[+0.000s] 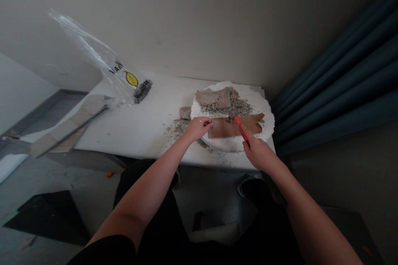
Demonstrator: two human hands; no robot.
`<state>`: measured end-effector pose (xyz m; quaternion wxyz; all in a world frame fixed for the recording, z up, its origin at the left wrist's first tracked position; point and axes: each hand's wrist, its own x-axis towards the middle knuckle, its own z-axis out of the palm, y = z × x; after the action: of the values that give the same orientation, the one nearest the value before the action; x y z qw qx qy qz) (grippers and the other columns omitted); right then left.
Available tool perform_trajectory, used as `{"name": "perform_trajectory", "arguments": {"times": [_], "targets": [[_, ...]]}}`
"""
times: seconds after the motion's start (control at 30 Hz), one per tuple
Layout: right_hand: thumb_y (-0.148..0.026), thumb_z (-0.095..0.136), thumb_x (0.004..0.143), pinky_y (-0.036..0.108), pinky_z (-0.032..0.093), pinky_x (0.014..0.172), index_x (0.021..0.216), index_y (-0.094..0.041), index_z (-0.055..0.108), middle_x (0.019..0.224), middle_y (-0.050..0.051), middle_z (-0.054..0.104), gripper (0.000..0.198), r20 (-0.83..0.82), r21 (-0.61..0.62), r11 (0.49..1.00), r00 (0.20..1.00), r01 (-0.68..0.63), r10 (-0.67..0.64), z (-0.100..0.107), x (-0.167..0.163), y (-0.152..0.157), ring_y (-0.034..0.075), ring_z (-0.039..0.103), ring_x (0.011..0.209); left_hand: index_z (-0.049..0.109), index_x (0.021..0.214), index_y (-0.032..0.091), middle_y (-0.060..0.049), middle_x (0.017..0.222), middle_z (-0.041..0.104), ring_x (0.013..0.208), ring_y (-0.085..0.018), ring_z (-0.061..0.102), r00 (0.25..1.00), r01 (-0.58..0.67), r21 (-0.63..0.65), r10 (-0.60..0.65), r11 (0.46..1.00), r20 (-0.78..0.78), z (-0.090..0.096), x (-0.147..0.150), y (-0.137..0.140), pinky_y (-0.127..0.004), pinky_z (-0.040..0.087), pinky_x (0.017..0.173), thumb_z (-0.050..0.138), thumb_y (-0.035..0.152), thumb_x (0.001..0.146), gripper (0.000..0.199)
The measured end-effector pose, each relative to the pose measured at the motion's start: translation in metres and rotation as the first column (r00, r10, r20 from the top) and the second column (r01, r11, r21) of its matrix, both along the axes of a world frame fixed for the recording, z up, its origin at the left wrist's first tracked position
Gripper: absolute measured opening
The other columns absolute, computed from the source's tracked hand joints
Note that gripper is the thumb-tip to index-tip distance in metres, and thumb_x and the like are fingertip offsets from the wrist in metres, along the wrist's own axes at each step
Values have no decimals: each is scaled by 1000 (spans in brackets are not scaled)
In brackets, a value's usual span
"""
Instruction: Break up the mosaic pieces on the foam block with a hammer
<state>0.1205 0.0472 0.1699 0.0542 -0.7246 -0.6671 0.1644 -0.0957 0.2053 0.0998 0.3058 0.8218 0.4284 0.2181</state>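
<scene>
Forearms (144,192), hammer (241,128), rubble (242,107), bag (132,79) with dark contents (143,92)

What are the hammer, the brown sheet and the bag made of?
Hammer: head probably metal, being dull grey; bright red handle, perhaps plastic or rubber.
Brown sheet: likely cardboard, given its matt brown face and ragged right end.
Bag: clear, shiny plastic film, judging by its see-through creases.
</scene>
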Motion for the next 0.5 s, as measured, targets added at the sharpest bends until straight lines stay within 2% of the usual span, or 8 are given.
{"name": "perform_trajectory", "arguments": {"times": [0.5], "targets": [[-23,40,97,33,43,68,161,-21,20,93,14,75,67,10,-31,999,1000,19,-19,0,-1,1,29,69,78,71,77,19,0,70,68,69,-13,57,1000,25,-23,-25,999,-15,-1,1,-2,-27,38,66,56,34,88,23]]}}
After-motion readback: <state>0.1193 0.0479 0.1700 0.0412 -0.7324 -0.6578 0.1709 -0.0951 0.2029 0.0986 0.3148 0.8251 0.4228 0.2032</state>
